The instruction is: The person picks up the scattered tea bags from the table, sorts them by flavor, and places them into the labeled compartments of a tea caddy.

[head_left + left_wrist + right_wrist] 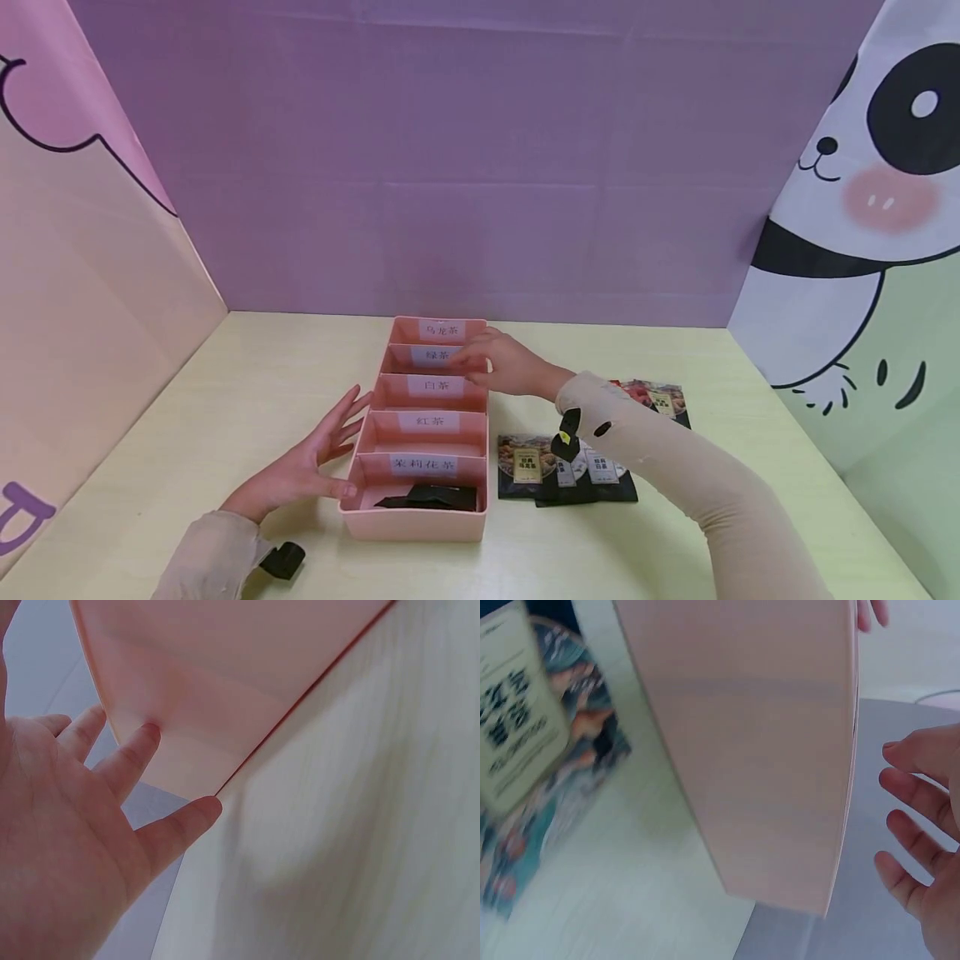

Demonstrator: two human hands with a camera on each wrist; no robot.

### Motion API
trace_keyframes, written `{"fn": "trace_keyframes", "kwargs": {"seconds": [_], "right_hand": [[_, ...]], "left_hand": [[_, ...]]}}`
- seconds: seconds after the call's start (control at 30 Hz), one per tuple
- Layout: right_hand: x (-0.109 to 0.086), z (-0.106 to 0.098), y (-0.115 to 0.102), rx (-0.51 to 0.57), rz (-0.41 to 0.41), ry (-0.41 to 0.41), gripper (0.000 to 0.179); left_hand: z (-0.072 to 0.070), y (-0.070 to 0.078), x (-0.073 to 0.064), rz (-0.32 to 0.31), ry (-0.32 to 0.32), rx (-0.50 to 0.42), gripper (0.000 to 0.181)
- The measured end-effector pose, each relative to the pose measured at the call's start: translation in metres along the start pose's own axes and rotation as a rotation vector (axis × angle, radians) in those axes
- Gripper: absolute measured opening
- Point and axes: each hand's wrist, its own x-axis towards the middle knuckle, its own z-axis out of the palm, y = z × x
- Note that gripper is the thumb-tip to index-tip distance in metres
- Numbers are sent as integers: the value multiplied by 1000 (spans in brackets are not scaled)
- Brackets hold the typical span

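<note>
A long pink box stands on the table, split into several compartments in a row, each with a white label in Chinese characters. In its nearest compartment lies a black packet. My left hand is at the box's left side, fingers spread along the wall and thumb at the near rim; the left wrist view shows fingertips at the pink wall. My right hand hovers over the right rim by the second compartment from the back, its fingers loosely bent. Nothing shows between these fingers in the right wrist view.
To the right of the box lie several dark tea packets with printed fronts. Farther back, more packets are partly hidden by my right sleeve. A purple backdrop rises behind the table.
</note>
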Motion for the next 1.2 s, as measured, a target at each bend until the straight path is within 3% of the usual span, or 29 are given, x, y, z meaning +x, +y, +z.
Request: {"fn": "trace_keyframes", "kwargs": {"seconds": [0.17,0.43,1.0,1.2], "right_hand": [[-12,-9,9,-8,8,18,29],[-35,-21,24,45,84,-30,34],[-85,-42,77,71,350,-113,40],[-98,-42,94,138,453,-133,41]], "left_hand": [[-2,0,0,3,-3,-13,115],[-3,0,-2,3,-1,1,115],[-3,1,-3,-4,6,11,114],[-2,0,-2,-7,6,-7,114]]}}
